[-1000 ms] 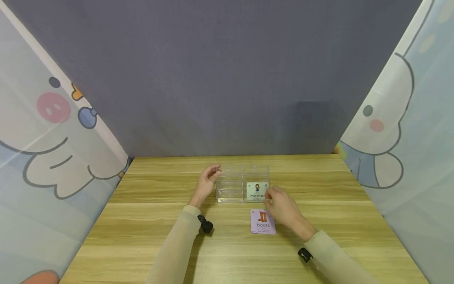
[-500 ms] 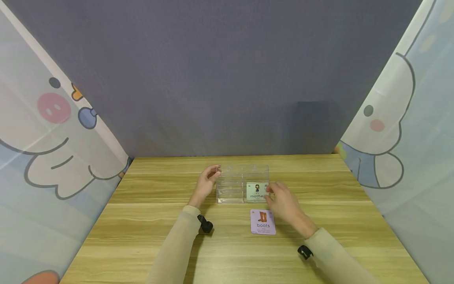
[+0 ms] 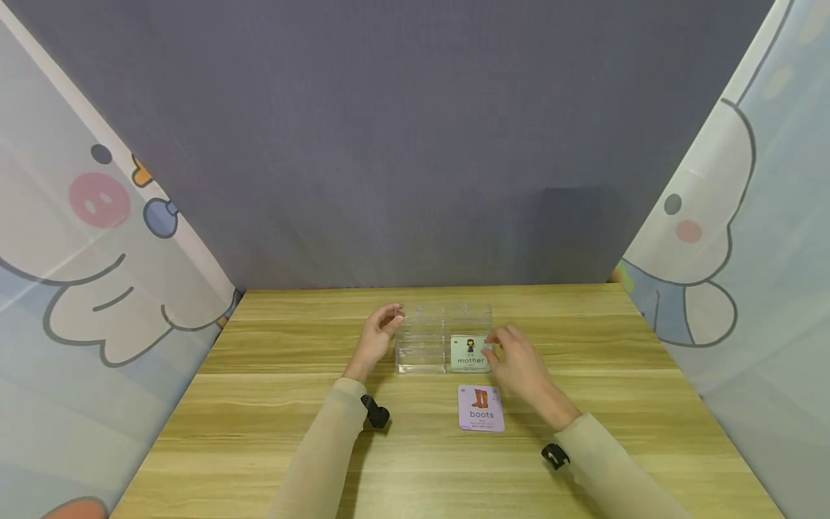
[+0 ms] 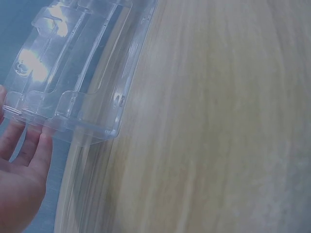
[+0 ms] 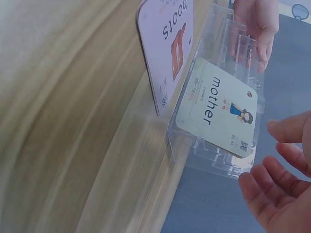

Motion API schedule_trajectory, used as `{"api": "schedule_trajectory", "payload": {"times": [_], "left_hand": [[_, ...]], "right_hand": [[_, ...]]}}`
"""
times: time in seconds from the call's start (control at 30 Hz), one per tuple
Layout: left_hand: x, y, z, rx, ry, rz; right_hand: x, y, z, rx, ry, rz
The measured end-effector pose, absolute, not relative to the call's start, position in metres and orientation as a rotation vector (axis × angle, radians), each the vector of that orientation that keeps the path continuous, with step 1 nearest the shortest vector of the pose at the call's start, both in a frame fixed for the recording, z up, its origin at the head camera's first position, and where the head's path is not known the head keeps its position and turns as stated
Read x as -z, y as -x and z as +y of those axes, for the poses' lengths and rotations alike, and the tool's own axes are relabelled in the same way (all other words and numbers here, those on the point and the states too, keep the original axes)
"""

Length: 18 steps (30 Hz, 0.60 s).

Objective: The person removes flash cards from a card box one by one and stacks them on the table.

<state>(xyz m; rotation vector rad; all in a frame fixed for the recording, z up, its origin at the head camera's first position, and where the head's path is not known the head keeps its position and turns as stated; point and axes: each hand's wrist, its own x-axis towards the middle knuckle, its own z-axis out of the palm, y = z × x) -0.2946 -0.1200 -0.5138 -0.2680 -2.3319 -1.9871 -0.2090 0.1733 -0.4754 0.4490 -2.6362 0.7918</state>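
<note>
A clear plastic card holder (image 3: 420, 353) with stepped compartments stands on the table. A pale green "mother" flashcard (image 5: 218, 104) leans in its front right compartment. My left hand (image 3: 374, 339) grips the holder's left side, fingers at its edge in the left wrist view (image 4: 24, 179). Beside the card's right edge is my right hand (image 3: 521, 371). Its thumb and fingers are parted, and the right wrist view shows a gap between them and the card, with nothing held. A lilac "boots" flashcard (image 3: 480, 408) lies face up on the table in front of the holder.
The wood-grain table (image 3: 292, 432) runs back to a grey partition (image 3: 415, 144). Printed cartoon curtains (image 3: 78, 288) hang at both sides. A dark band with a small black device (image 3: 376, 412) is on each wrist.
My right hand's fingers have drawn back slightly from the "mother" card's right edge, so its full word shows. The left hand, holder and "boots" card stay where they were.
</note>
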Motion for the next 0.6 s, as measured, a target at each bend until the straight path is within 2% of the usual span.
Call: {"api": "schedule_trajectory", "payload": {"times": [0.6], "left_hand": [[0.514, 0.296, -0.119, 1.974, 0.263, -2.311]], "right_hand": [[0.481, 0.223, 0.173, -0.800, -0.447, -2.589]]}}
